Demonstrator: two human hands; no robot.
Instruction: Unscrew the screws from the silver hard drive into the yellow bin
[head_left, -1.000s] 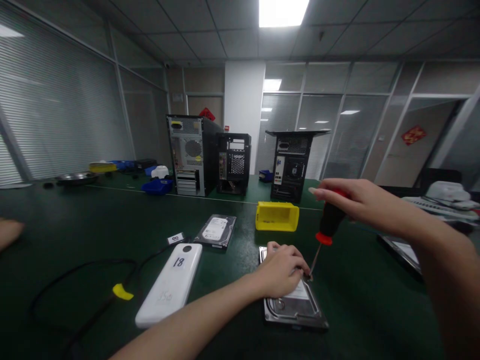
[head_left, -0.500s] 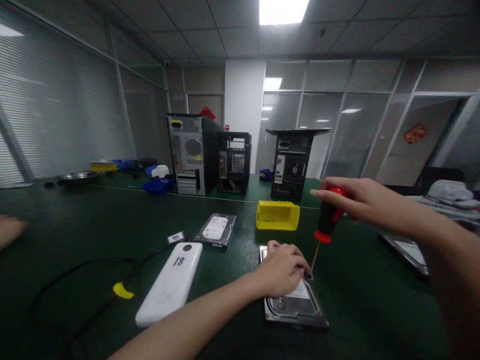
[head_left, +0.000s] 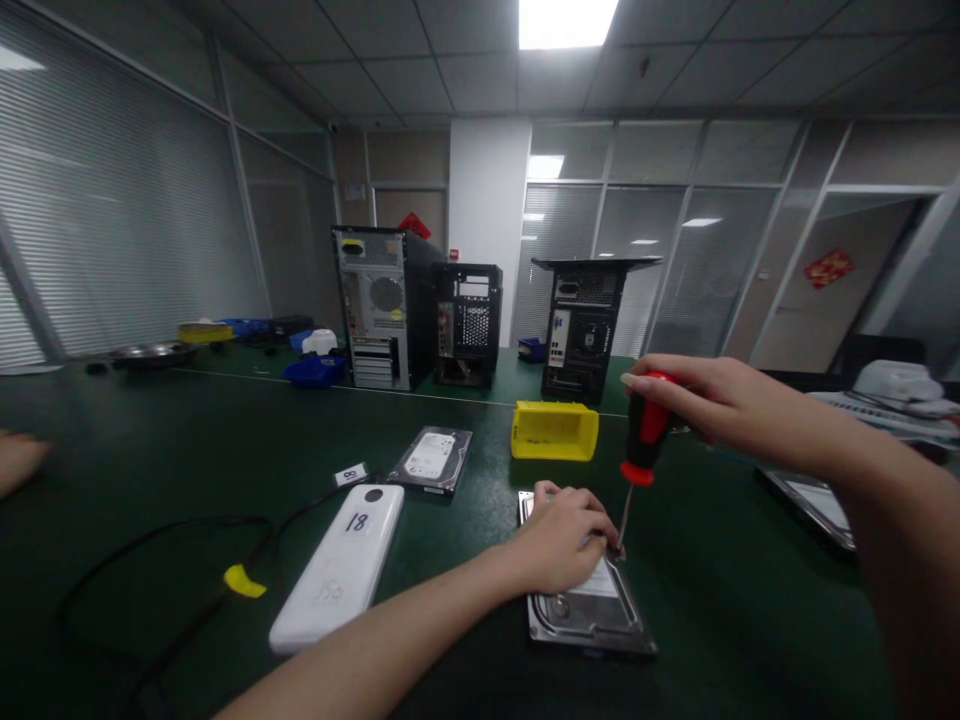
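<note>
A silver hard drive [head_left: 596, 625] lies flat on the green table, its label partly covered by my left hand [head_left: 564, 540]. That hand rests on the drive with curled fingers and steadies it, fingertips close to the screwdriver's tip. My right hand [head_left: 694, 395] is closed around the top of a red and black screwdriver [head_left: 646, 432]. The shaft points down, slightly tilted, and its tip meets the drive's right edge beside my left fingers. Whatever screw sits under the tip is too small to make out.
A yellow bin [head_left: 555, 432] lies on its side beyond the drive. Another hard drive [head_left: 433, 458] and a white power bank [head_left: 341, 570] with a cable are to the left. Computer cases [head_left: 375, 310] stand behind. A further drive [head_left: 814, 508] lies right; another person's hand [head_left: 21, 460] shows far left.
The screwdriver's handle has shifted slightly left and is more upright, with my right hand's grip turned a little. My left hand and the hard drive stay in place.
</note>
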